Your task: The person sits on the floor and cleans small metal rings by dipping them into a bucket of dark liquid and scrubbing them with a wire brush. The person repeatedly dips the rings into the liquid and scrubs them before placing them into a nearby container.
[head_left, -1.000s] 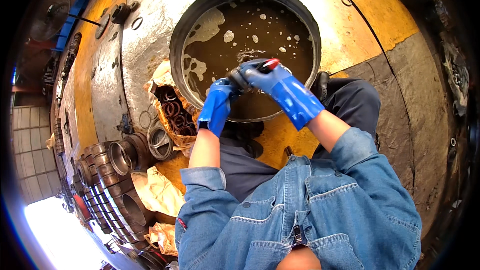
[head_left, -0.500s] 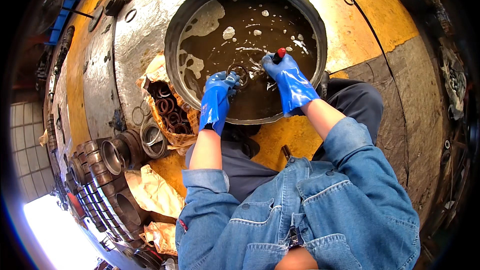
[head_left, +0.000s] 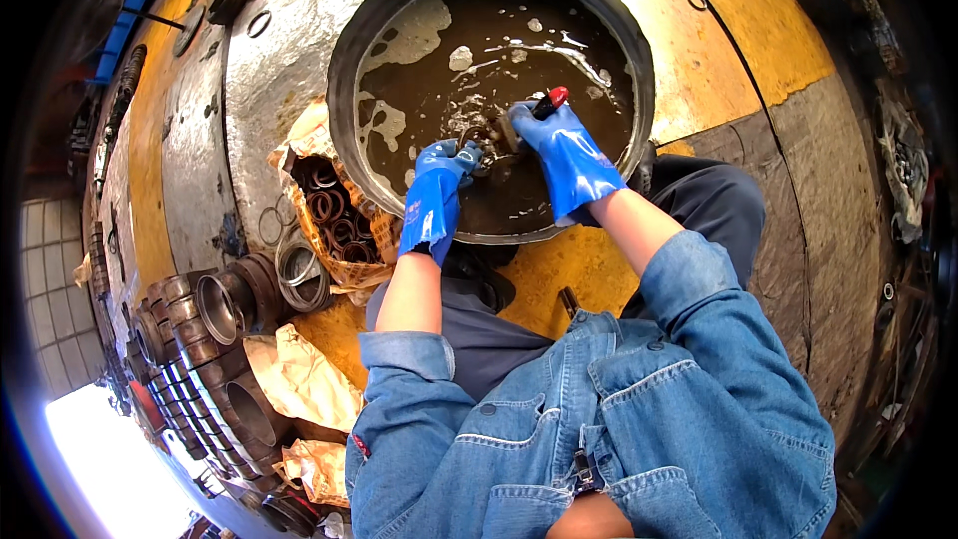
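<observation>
Inspection note, head view. Work in hand is the wash step: both hands are over a round black basin (head_left: 344, 90) filled w/ brown, foamy liquid (head_left: 469, 100).

Left hand (head_left: 436, 190), blue glove, grip closed round a small dark metal ring (head_left: 477, 137) held at the liquid surface near the basin's near side. Right hand (head_left: 564, 155), also blue-gloved, grip closed on a brush w/ a red-tipped handle (head_left: 552, 98); the brush end meets the ring, bristles mostly hidden by glove and liquid. I can't tell how clean the ring is; it's too small and half under.

Surroundings: just left of the basin an open cardboard box (head_left: 374, 240) holds more rust-brown rings (head_left: 329, 210), approx. a dozen, packed on edge. Loose rings lie on the yellow-and-grey floor (head_left: 738, 30) beside it. Further left, a row of metal cylinders (head_left: 215, 304) and crumpled brown paper (head_left: 299, 374).

Judgement: scrubbing stage, mid-way on this piece. Next move, in my view, calls for a steady left-hand hold while the ring is turned to expose the unscrubbed side, brush kept low to limit splashing. Wet gloves make slippage the main risk.
</observation>
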Demonstrator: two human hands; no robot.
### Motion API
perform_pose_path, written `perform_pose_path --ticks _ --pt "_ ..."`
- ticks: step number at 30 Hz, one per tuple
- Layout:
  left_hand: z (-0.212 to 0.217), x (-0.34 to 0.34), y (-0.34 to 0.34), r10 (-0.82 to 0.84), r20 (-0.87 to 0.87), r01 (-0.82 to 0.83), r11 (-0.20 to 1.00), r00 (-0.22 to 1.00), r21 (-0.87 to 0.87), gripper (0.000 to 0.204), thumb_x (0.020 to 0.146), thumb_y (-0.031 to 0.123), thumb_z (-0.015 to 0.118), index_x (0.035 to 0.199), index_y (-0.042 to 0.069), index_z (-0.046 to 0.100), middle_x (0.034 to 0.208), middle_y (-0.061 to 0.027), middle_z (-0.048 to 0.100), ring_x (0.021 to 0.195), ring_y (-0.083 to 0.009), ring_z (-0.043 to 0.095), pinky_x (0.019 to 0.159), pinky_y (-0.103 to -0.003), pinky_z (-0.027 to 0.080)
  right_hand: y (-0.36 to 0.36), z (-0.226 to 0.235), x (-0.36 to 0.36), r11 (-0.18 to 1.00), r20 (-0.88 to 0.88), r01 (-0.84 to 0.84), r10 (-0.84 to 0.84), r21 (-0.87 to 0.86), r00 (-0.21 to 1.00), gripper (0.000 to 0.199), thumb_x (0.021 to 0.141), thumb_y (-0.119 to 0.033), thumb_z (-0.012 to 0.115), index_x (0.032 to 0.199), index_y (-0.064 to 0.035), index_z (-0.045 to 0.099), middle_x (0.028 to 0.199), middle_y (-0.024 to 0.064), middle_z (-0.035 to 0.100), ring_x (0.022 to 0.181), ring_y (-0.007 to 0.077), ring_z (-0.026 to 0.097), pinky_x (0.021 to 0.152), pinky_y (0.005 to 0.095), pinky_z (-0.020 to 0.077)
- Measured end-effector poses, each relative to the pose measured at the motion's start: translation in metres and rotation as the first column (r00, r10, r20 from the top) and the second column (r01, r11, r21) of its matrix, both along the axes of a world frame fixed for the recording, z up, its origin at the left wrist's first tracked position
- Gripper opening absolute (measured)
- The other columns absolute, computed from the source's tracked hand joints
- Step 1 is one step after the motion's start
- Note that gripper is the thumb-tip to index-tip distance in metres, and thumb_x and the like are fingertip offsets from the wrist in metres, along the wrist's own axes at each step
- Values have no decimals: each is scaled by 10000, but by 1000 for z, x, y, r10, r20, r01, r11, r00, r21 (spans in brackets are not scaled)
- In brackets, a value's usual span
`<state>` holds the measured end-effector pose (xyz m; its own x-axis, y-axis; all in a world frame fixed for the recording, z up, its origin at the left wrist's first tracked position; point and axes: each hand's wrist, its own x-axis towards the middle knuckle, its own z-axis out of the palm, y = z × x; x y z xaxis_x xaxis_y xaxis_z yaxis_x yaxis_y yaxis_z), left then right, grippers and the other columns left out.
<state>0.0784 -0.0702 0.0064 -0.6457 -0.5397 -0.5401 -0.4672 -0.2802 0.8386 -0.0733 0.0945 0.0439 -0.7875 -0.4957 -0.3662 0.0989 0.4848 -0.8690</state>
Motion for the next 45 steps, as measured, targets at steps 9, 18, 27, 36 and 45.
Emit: perform_pose_path --ticks 9,18,27,36,45 --pt "18 19 5 163 -289 -73 952 943 296 353 1058 303 704 1305 52 715 1216 -95 771 1068 -213 723 966 -396 569 -1 61 32 932 209 54 24 -359 978 424 1016 -459 672 1103 -55 767 971 33 726 839 125 583 750 328 456" --pt "35 15 7 197 -305 -77 928 932 365 281 1089 240 629 1214 32 771 1087 -94 784 990 -203 735 902 -348 604 -6 35 38 927 -100 -312 297 -207 949 265 1012 -298 641 1108 -93 779 873 68 755 775 149 663 794 339 550" --pt "40 17 3 110 -232 -90 991 966 96 264 1096 206 591 1207 79 794 1181 -47 789 1098 -155 728 924 -337 597 15 -22 -3 988 -196 -153 150 1 969 346 965 -357 748 1228 -142 812 1030 131 824 985 268 799 950 369 613" --pt "32 10 2 52 -231 -57 998 972 -16 281 1076 254 671 1230 49 784 1129 -70 811 996 -171 749 868 -332 584 -22 32 -3 996 59 -33 38 -82 998 462 945 -450 706 1162 -49 779 1023 121 790 925 230 741 857 369 571" --pt "30 5 7 126 -403 -189 974 906 -121 304 1081 334 723 1163 48 783 981 -22 780 860 -123 701 809 -319 557 8 10 -14 987 235 -162 162 -19 958 360 975 -396 739 1069 -53 792 881 46 751 766 119 645 698 318 501"
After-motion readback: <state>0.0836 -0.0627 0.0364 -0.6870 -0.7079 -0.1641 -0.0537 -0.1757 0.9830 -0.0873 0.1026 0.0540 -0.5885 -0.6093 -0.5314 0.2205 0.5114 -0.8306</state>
